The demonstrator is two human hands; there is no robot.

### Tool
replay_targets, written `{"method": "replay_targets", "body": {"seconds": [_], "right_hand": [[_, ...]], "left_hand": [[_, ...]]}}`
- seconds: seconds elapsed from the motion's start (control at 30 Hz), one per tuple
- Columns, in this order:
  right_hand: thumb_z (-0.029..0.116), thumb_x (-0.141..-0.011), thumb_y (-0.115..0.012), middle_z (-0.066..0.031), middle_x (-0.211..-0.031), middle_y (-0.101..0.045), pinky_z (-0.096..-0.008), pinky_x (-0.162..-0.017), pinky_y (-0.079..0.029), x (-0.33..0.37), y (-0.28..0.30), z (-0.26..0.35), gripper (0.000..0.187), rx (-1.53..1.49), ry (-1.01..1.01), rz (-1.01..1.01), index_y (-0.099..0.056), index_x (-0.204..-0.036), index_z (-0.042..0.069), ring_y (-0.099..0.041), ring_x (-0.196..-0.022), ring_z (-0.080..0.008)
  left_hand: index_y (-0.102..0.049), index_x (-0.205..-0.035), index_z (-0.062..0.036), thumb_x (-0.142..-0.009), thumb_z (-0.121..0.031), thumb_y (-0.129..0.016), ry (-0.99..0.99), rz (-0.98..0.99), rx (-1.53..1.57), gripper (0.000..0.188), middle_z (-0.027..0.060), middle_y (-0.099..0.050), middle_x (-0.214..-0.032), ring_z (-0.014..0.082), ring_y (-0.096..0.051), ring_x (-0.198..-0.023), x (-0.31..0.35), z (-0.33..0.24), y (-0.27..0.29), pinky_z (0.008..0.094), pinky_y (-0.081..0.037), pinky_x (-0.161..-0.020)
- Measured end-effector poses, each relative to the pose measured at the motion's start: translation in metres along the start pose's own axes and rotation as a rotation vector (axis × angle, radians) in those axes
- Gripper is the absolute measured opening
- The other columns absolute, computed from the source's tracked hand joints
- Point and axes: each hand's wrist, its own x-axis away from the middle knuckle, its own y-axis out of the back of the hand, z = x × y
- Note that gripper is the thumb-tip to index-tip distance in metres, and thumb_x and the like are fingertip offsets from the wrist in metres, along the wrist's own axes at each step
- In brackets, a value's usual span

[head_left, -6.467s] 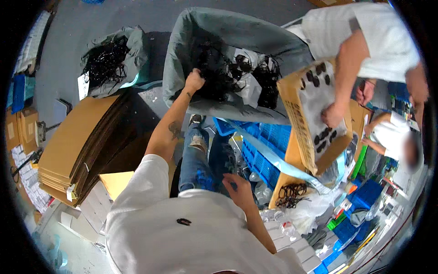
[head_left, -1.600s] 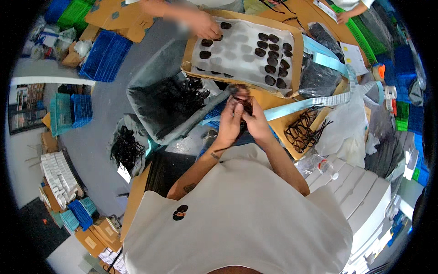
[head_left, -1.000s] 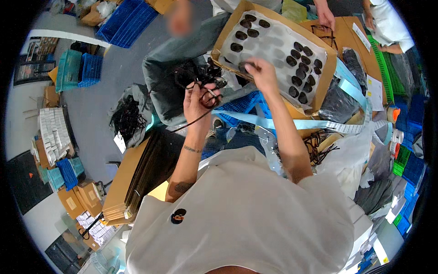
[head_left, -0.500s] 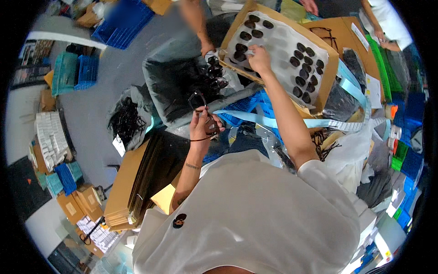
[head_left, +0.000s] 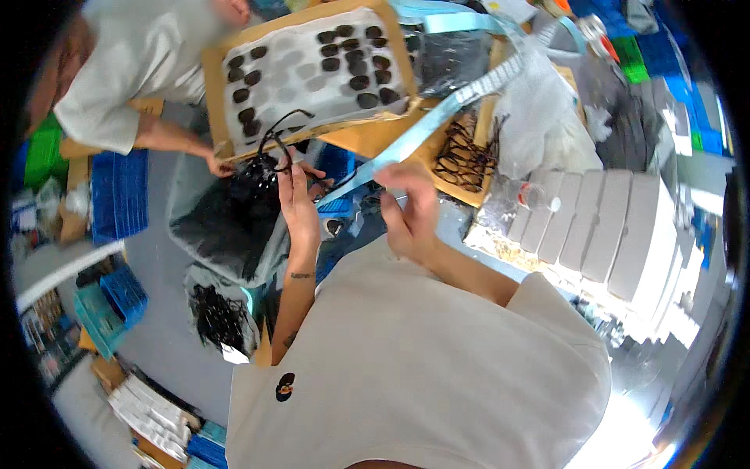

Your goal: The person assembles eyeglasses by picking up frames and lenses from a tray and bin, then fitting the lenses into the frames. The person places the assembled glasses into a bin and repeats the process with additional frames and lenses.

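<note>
Two bare hands of one person meet the middle of the view; the left hand (head_left: 301,209) grips one black glasses frame with a thin curved arm (head_left: 269,139), which rises in front of the tray's near edge; the right hand (head_left: 410,205) is blurred, its fingers bent and its thumb well apart from them, in front of one pale blue printed strip (head_left: 484,84).

Above the hands lies one shallow rectangular brown cardboard tray (head_left: 216,102) lined with white paper; on it sit about twenty-one dark oval lenses (head_left: 355,57), seven towards the left and about fourteen towards the right, with bare paper between the groups; one co-worker's hand (head_left: 219,165) is at its lower left corner.

Below that corner stands one large grey fabric bin (head_left: 185,184) of tangled black frames, too many to count; one smaller grey bag (head_left: 251,332) of the same sits lower; one heap of brown glasses frames (head_left: 469,160) lies right of the strip; about five long white boxes (head_left: 587,223) line the right; a gap separates the two hands, crossed by the strip; grey floor (head_left: 160,270) runs left of the bin.
</note>
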Motion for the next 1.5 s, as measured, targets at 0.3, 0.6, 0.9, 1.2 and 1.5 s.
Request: {"method": "replay_targets", "body": {"seconds": [0.3, 0.6, 0.9, 1.2, 1.5], "right_hand": [[0.007, -0.096, -0.053, -0.0156, -0.098, -0.066, -0.0313, -0.082, -0.049, -0.015, 0.06, -0.012, 0.022, 0.162, -0.623, -0.092, -0.052, -0.114, -0.006, -0.062, -0.095, -0.0177], [0.028, -0.093, -0.056, -0.0238, -0.097, -0.065, -0.0485, -0.079, -0.047, -0.039, 0.199, -0.178, 0.031, 0.978, -0.445, 0.46, -0.058, -0.112, 0.003, -0.061, -0.092, -0.0416], [0.035, -0.09, -0.065, -0.0172, -0.097, -0.068, -0.0377, -0.076, -0.05, -0.069, 0.169, -0.159, 0.043, 1.021, -0.4, 0.418, -0.063, -0.112, -0.002, -0.064, -0.085, -0.025], [0.006, -0.085, -0.066, -0.0118, -0.087, -0.068, -0.0332, -0.068, -0.051, -0.001, -0.042, -0.042, 0.012, 0.356, -0.2, 0.877, -0.065, -0.095, 0.001, -0.065, -0.074, -0.0249], [0.0, -0.084, -0.063, -0.0139, -0.087, -0.067, -0.0333, -0.063, -0.052, 0.1, -0.046, -0.041, 0.014, 0.507, -0.677, 0.948, -0.065, -0.097, 0.002, -0.066, -0.073, -0.0281]], "left_hand": [[-0.038, -0.133, -0.0016, -0.085, -0.01, -0.06, -0.589, 0.668, -0.554, 0.054, 0.0169, -0.043, -0.124, 0.03, -0.041, -0.117, 0.049, 0.024, -0.124, 0.0407, -0.033, -0.103], [-0.06, -0.114, -0.0034, -0.089, -0.002, -0.057, -0.332, 0.539, -0.608, 0.025, 0.0139, -0.066, -0.101, 0.0278, -0.065, -0.09, -0.002, 0.034, -0.051, 0.0348, -0.052, -0.08], [-0.059, -0.111, -0.0015, -0.092, 0.0, -0.052, -0.095, -0.128, -0.549, 0.021, 0.0106, -0.068, -0.096, 0.0202, -0.065, -0.088, 0.037, 0.071, 0.089, 0.0322, -0.052, -0.076], [-0.056, -0.112, -0.0008, -0.083, -0.016, -0.064, 0.069, -0.625, -0.839, 0.034, 0.0208, -0.064, -0.109, 0.0337, -0.062, -0.102, -0.078, 0.224, 0.325, 0.0418, -0.049, -0.087], [-0.053, -0.129, -0.0114, -0.089, -0.044, -0.052, 0.687, 0.176, -1.287, 0.051, 0.0157, -0.05, -0.137, 0.0334, -0.048, -0.127, -0.214, 0.356, 0.334, 0.0475, -0.042, -0.1]]}}
